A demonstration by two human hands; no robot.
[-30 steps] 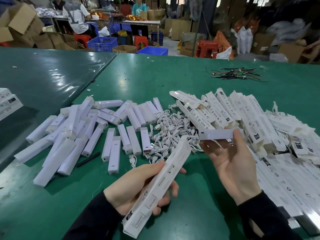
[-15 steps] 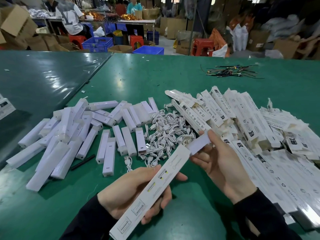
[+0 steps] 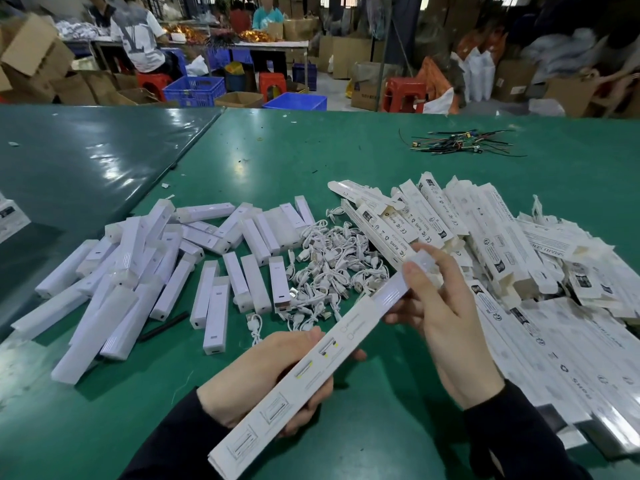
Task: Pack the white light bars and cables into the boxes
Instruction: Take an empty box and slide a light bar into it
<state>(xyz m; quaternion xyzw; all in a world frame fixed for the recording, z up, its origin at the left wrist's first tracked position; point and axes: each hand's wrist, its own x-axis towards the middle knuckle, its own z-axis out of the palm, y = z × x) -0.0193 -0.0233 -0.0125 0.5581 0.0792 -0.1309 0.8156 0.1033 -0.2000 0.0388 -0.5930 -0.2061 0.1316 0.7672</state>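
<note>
My left hand [image 3: 263,372] grips a long white printed box [image 3: 294,379], held slanting up to the right above the green table. A white light bar [image 3: 394,292] sticks partly out of the box's upper end. My right hand [image 3: 446,327] holds that bar, thumb on top near its far end. Loose white light bars [image 3: 138,271] lie scattered on the left. A heap of coiled white cables [image 3: 329,268] sits in the middle. Flat white boxes [image 3: 502,254] are piled on the right.
The green table [image 3: 346,157] stretches ahead, with a bundle of dark wires [image 3: 453,145] at the far right. A black stick [image 3: 162,326] lies by the bars. Beyond the table are cardboard cartons, blue crates [image 3: 194,91], red stools and seated people.
The light bar, held apart from the box a second ago, met its open end and has slid partly inside. My left hand has tilted the box lower.
</note>
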